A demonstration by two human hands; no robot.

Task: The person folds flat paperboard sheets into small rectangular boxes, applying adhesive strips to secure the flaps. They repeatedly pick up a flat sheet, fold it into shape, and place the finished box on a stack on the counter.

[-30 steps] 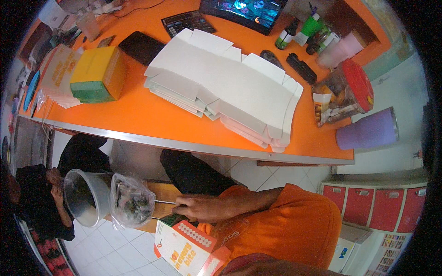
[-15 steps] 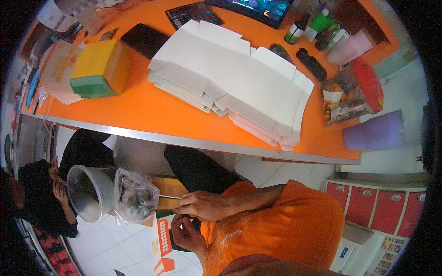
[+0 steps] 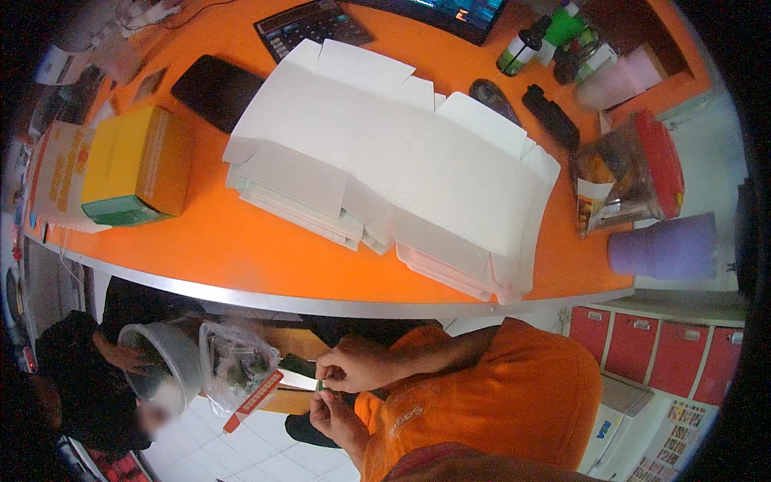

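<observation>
My right hand [image 3: 357, 365] is curled closed above my lap. What it holds is mostly hidden by its fingers. Just below it, my left hand [image 3: 333, 419] pinches a small green piece [image 3: 320, 386] close to the right fingertips. Left of the hands lie a dark green flat thing [image 3: 298, 365] and a white flat strip [image 3: 297, 381]; whether that strip is a blade or card I cannot tell. A clear plastic bag [image 3: 233, 361] with dark green contents rests beside them. Against the bag leans a red-and-white carton [image 3: 255, 402].
A co-worker's hand [image 3: 128, 353] reaches into a translucent bucket [image 3: 189, 361] at left. On the orange table [image 3: 265, 269] lie stacked white cardboard sheets [image 3: 401, 153], a yellow box [image 3: 132, 165], a calculator [image 3: 305, 28], a red-lidded jar [image 3: 634, 177] and a purple cup [image 3: 662, 247].
A thin metal rod or blade stood out from my right hand earlier; it no longer shows that way. My hands have drawn together. The red-and-white carton has shifted up-left. The co-worker has reached into the bucket.
</observation>
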